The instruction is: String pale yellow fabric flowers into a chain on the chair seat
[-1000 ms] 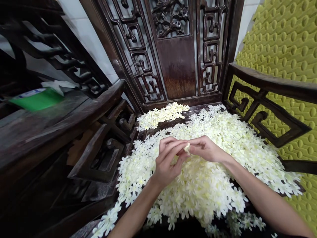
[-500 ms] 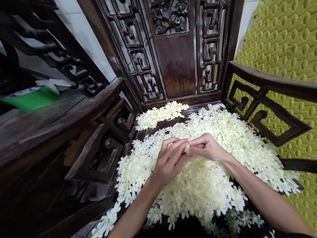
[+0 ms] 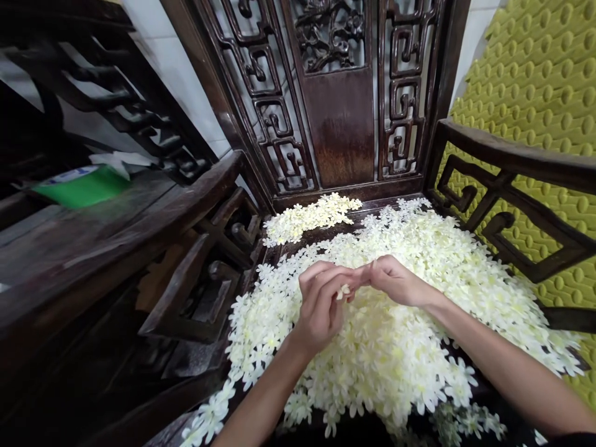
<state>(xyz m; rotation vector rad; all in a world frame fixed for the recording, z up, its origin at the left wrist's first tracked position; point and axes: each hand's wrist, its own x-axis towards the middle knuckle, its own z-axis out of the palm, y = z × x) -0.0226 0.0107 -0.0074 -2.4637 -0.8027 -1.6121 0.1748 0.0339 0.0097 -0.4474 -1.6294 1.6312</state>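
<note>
I see the left hand (image 3: 321,305) and the right hand (image 3: 397,283) meeting just above the big pile of white flowers (image 3: 419,347) on the chair seat (image 3: 347,222). Both hands are closed in a fingertip pinch on one small flower (image 3: 343,290), which sits between them. I judge the step in hand is separating this flower. The next move calls for a gentle, even pull, because the petals look thin. A smaller pile (image 3: 311,217) lies near the chair back.

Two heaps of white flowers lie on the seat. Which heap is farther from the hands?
The small heap at the back, beside the carved backrest; the big heap lies directly under the left hand and right hand.
</note>
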